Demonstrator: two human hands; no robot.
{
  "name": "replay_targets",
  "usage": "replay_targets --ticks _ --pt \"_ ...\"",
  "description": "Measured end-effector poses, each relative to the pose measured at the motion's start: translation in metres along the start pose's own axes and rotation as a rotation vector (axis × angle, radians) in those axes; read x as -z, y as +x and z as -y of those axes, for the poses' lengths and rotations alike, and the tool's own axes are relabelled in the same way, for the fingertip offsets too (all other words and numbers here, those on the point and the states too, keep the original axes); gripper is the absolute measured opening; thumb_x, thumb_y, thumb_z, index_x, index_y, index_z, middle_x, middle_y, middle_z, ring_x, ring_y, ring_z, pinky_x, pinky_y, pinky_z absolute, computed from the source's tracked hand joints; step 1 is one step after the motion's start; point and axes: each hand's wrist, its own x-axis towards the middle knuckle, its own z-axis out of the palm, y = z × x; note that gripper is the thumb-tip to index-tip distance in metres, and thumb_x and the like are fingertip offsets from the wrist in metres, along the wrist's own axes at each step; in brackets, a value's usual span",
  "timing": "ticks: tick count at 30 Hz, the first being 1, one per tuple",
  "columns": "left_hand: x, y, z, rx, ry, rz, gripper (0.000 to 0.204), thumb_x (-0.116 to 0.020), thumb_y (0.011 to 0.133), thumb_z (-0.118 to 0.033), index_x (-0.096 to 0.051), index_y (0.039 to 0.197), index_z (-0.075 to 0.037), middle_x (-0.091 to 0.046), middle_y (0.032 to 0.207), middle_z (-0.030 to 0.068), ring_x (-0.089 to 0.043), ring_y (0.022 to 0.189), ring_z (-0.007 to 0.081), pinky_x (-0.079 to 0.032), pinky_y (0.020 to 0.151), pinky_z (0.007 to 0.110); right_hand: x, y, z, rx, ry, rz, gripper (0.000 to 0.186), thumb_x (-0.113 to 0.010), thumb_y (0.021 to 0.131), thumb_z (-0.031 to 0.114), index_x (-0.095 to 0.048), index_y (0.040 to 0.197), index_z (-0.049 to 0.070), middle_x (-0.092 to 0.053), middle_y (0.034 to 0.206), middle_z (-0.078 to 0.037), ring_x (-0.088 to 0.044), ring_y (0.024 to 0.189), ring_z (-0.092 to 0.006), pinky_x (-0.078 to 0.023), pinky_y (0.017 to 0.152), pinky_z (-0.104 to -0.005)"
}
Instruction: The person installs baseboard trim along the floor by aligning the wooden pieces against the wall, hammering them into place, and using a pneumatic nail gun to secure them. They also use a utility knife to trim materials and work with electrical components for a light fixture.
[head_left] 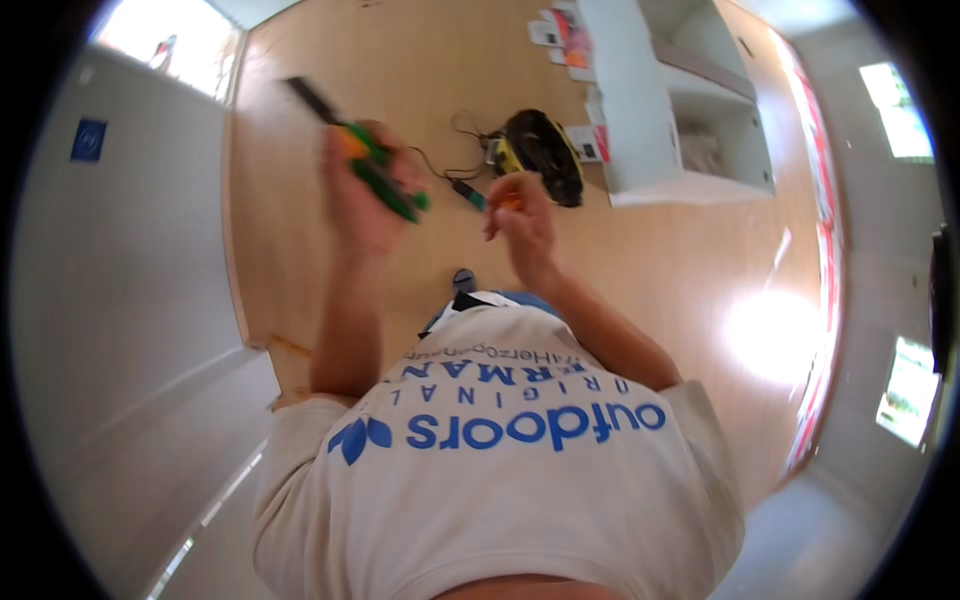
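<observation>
My left hand is closed on a green hand tool with a yellow part and a long dark blade pointing up and left; it is slightly blurred. To its right, my right hand has its fingers curled around a small orange item, largely hidden by the fingers. Just beyond that hand, a teal-and-black tool with a cord lies on the floor, beside an open black-and-yellow bag.
A white cabinet carcass stands on the wood-look floor at the upper right, with cartons along its left. Grey walls run along both sides. My shoe shows below my hands.
</observation>
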Motion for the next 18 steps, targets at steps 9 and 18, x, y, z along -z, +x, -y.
replay_targets --ticks 9,18 --pt "0.024 -0.031 0.068 0.17 -0.049 -0.016 0.021 -0.051 0.096 -0.023 -0.054 0.107 -0.005 -0.056 0.097 0.0085 -0.055 0.089 0.0215 -0.047 0.081 0.036 -0.012 0.012 -0.012 -0.241 0.013 0.052 0.04 -0.058 0.103 0.038 -0.054 0.12 0.002 -0.06 0.096 -0.004 -0.059 0.082 -0.0102 -0.051 0.069 -0.0265" --pt "0.014 -0.061 0.095 0.024 0.239 -0.008 0.056 -0.043 0.101 -0.061 -0.054 0.102 -0.005 -0.056 0.098 0.0068 -0.056 0.091 0.0181 -0.047 0.084 0.032 -0.021 -0.011 -0.032 -0.459 0.209 0.185 0.042 -0.063 0.099 0.041 -0.059 0.121 0.005 -0.062 0.095 -0.003 -0.06 0.078 -0.009 -0.051 0.058 -0.026"
